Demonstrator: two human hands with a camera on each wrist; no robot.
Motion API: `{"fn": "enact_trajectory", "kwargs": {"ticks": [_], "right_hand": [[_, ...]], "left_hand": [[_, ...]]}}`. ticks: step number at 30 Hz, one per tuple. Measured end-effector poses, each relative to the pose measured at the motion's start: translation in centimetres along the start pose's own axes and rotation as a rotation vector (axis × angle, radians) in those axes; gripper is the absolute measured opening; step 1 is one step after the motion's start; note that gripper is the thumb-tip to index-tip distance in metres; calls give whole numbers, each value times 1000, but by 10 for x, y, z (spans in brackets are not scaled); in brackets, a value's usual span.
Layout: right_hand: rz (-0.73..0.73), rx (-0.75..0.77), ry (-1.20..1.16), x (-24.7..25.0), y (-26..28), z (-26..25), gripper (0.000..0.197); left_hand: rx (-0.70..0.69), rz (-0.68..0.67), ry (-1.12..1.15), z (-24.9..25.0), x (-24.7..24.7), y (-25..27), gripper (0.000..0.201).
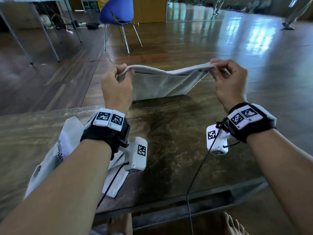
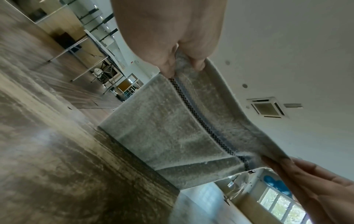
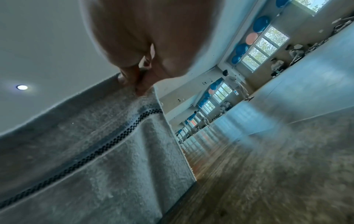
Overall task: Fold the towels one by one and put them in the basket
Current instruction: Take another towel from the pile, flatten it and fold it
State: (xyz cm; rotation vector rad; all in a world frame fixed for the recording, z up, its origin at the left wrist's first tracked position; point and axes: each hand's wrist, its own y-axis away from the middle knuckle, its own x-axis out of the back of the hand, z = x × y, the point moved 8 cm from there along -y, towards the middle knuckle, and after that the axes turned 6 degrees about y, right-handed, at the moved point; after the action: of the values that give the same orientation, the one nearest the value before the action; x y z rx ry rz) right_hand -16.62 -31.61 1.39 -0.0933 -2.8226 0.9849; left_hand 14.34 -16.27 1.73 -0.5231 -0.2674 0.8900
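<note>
Step in hand: mid-fold, w/ left hand (image 1: 116, 85) and right hand (image 1: 228, 80) each pinching a top corner of the towel (image 1: 162, 85) slung between them, lower edge on the table (image 1: 177, 133); next, judging by this: bring corners together, keep edges aligned.

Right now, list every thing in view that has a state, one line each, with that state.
Held towel: lifted by its top edge, doubled over, lower end resting on the table.
Second towel: lying rumpled on the table under the left forearm, unfolded.
Left hand: pinches the held towel's left corner.
Right hand: pinches its right corner.
Blue chair: upright, unoccupied.
</note>
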Motion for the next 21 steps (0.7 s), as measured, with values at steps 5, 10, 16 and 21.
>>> {"fn": "enact_trajectory", "kwargs": {"ticks": [5, 10, 16, 21], "right_hand": [[-179, -187, 340, -8, 10, 42, 17], [8, 59, 75, 9, 4, 1, 22], [-226, -68, 449, -4, 22, 25, 4], [-437, -58, 666, 6, 54, 45, 13]], "left_hand": [[190, -196, -353, -35, -6, 15, 14], [-13, -162, -122, -2, -2, 15, 10], [151, -379, -443, -37, 2, 31, 11], [192, -551, -608, -50, 6, 58, 8]]}}
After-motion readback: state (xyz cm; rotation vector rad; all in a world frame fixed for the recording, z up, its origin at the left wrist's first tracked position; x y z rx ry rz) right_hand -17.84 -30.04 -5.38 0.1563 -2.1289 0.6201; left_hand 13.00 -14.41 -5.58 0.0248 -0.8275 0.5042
